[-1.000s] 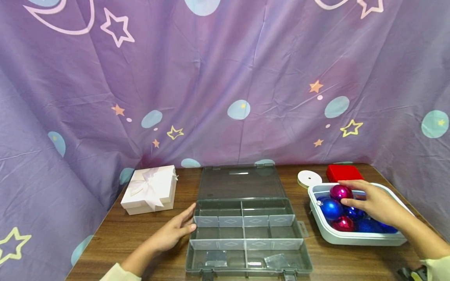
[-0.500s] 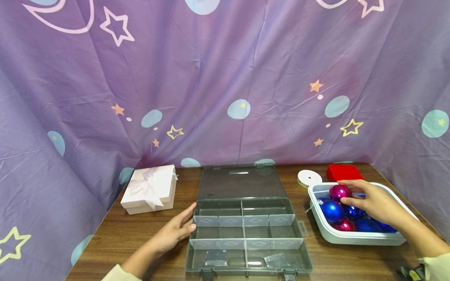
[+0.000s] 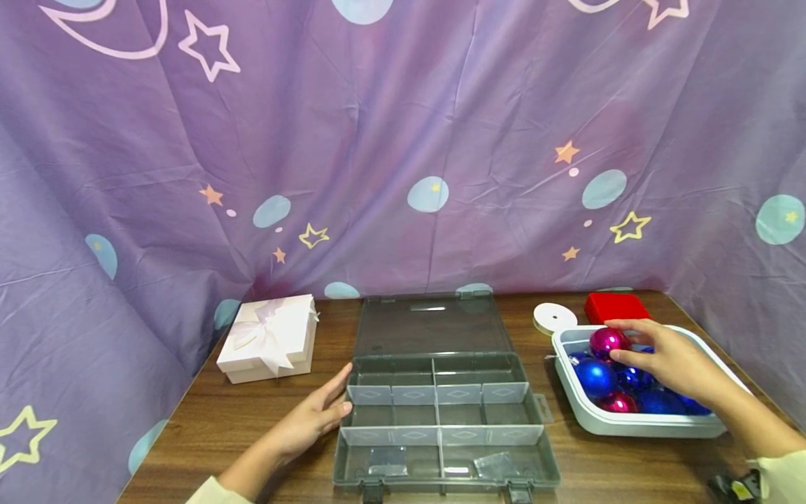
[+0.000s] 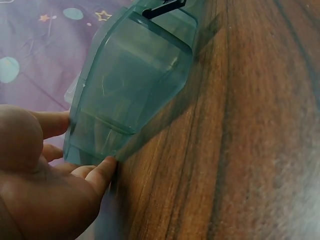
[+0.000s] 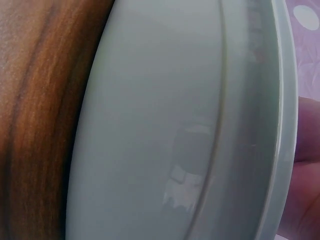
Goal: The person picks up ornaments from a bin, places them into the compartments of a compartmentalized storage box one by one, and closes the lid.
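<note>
A grey see-through divided storage case lies with its lid folded back at the middle of the table. Against its left wall rests my left hand, fingers fairly straight; the left wrist view shows the thumb by the rim and fingertips low on the case wall. Over at the right, my right hand pinches a shiny magenta Christmas ball between thumb and fingers, above a pale tub. Several blue balls and another magenta ball lie inside. The tub's wall hides most of the right hand in its wrist view.
A white gift box with a ribbon bow stands at the back left. Behind the tub are a white ribbon spool and a red box. A purple curtain with stars hangs behind the table.
The right hand and its magenta ball have shifted only very slightly. A thin thread by the tub's left rim has moved. The left hand stays in place.
</note>
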Available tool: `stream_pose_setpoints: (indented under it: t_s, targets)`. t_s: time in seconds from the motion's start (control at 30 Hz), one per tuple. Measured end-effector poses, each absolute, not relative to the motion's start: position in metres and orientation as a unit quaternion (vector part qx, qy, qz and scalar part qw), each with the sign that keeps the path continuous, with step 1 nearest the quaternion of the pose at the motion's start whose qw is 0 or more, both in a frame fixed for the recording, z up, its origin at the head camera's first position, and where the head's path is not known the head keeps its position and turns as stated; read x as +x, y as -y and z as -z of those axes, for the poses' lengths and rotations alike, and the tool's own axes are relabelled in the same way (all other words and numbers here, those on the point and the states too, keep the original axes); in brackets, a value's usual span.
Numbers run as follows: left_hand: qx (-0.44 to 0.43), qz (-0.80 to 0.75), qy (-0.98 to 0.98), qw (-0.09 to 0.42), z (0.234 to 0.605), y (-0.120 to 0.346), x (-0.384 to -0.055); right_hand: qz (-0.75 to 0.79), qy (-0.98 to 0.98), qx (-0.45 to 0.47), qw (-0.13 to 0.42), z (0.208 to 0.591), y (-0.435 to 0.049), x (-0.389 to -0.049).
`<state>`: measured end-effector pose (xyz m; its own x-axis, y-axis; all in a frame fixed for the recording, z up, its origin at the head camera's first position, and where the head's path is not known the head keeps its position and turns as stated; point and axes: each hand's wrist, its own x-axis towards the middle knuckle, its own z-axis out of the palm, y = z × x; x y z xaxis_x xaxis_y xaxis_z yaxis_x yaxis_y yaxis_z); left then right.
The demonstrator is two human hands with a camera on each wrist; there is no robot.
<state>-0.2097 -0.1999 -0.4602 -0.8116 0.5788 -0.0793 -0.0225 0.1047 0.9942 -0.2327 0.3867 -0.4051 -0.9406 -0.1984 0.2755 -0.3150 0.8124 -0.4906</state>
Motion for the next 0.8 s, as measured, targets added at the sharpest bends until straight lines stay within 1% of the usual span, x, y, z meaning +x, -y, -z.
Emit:
stream_pose_setpoints:
  t_s: [0.27,0.57,0.8]
  targets:
    - [0.203,-0.638,-0.705,0.234,0.46,0.2,-0.209,-0.285,0.946,0.121,0.098,0.399,-0.385,-0.231]
    - [0.209,-0.634,-0.706,0.237,0.46,0.2,-0.21,-0.303,0.934,0.142,0.122,0.391,-0.382,-0.232]
    - [0.212,-0.627,-0.712,0.235,0.46,0.2,-0.21,-0.318,0.928,0.156,0.117,0.382,-0.377,-0.23]
